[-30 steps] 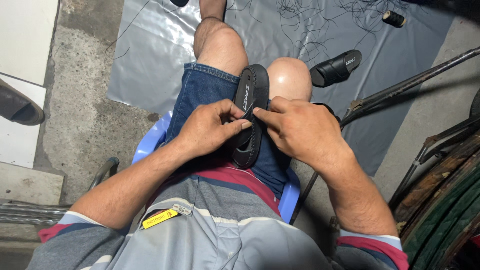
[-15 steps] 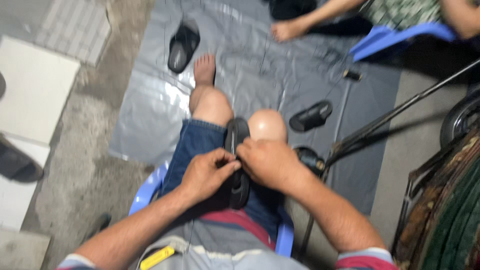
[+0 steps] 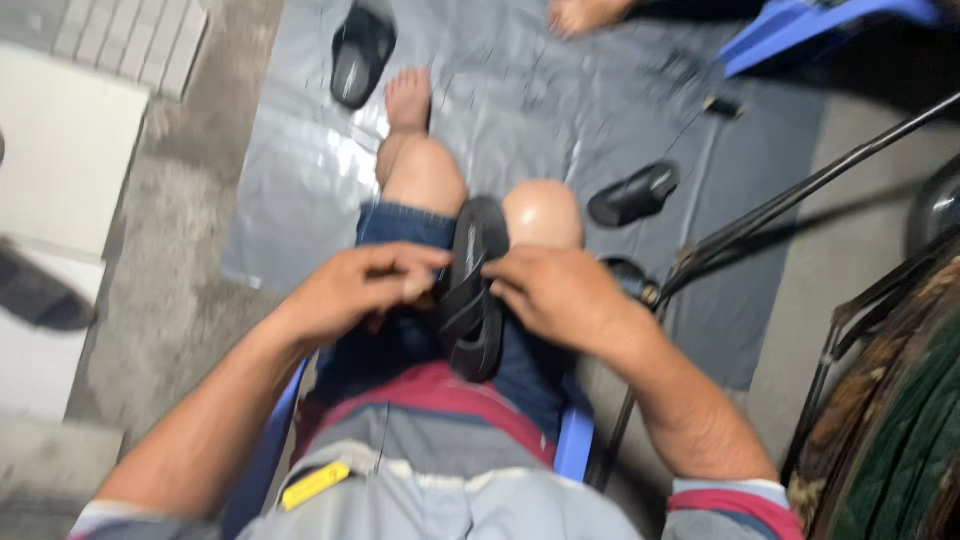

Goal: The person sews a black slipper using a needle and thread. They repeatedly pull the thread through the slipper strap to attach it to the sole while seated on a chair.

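A black slide sandal (image 3: 474, 290) lies lengthwise on my lap, between my knees, above my blue denim shorts. My left hand (image 3: 362, 290) grips its strap from the left side, fingers curled on it. My right hand (image 3: 560, 296) holds the same sandal from the right, fingertips on the strap. The picture is blurred, so finer detail on the sandal is not readable. I sit on a blue plastic chair (image 3: 572, 446).
A grey plastic sheet (image 3: 300, 190) covers the ground ahead. Two more black sandals lie on it, one far left (image 3: 360, 55), one right (image 3: 632, 194). Another person's bare foot (image 3: 585, 14) and a blue chair (image 3: 800, 25) are at the top. Metal bars (image 3: 800, 195) and dark coiled material (image 3: 900, 430) stand at right.
The view has swung and pulled back, showing more of the sheet. Both hands stay on the sandal; the other person's limb at the top has shifted left.
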